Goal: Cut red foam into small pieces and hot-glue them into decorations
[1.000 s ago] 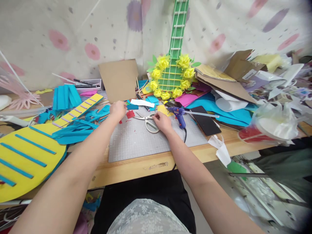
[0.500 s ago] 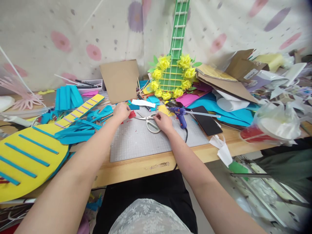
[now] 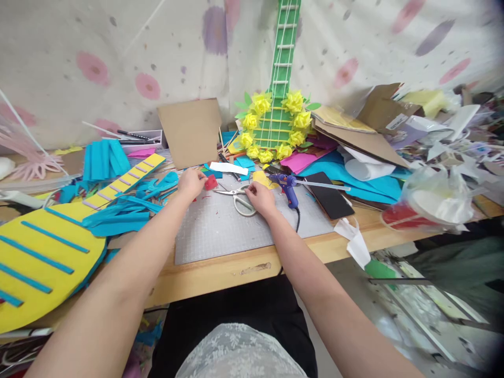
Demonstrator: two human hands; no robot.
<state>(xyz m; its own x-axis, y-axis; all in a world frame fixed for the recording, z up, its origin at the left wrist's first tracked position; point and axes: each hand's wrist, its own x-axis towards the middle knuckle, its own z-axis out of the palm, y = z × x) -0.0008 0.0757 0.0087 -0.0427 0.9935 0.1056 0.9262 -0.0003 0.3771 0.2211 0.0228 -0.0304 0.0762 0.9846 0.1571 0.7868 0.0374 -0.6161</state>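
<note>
My left hand is closed in a pinch over the back left of the grey cutting mat. At its fingertips is a small red piece of paper or felt. My right hand is closed on the pale handle of the scissors, whose blades point left toward the red piece. Behind the scissors lie a white strip and a yellow scrap. A blue glue gun, with a long glue stick in it, rests right of my right hand.
A green paper guitar with yellow flowers stands at the back. At left lies a yellow guitar shape beside blue strips. A black phone, a bagged red-and-white tub and stacked cardboard are to the right.
The view has shifted slightly. The red piece at my left fingertips has turned and shows more of its face. My right hand stays at the scissors' handle.
</note>
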